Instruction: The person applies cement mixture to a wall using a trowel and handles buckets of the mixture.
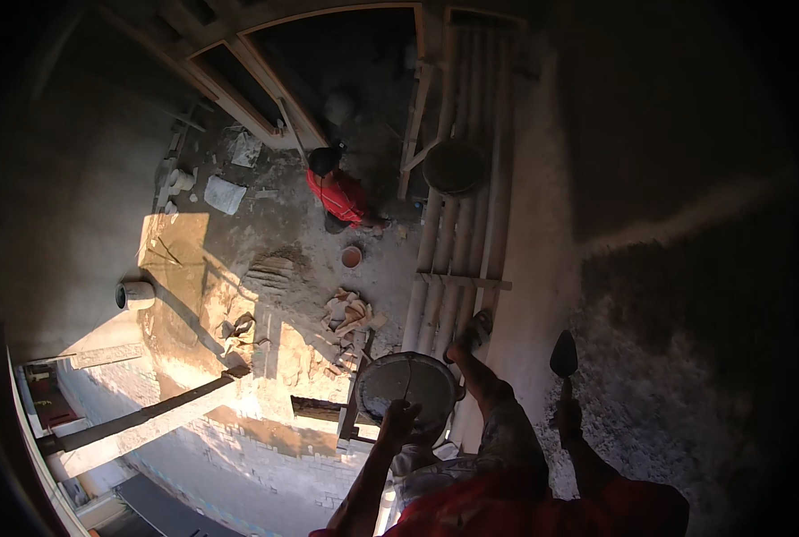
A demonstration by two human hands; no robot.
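Observation:
My right hand [568,419] is closed round the handle of a pointing trowel [564,354], its dark blade raised beside the rough wall [650,421]. Below and left, my left hand [401,419] is closed over the near side of a round mortar pan [431,387]. A thin dark rod [408,380] runs up from that fist across the pan; its kind is too small to tell. Greyish material lies inside the pan. One of my feet [471,338] rests on the pole platform just past the pan.
Long round poles [444,242] form a raised platform with a crosspiece [466,281]; a second dark pan [454,167] stands farther along. Down on the floor, a person in red [338,192] crouches near a small bucket [352,257]. A white sack [225,194] and rubble [347,311] lie there.

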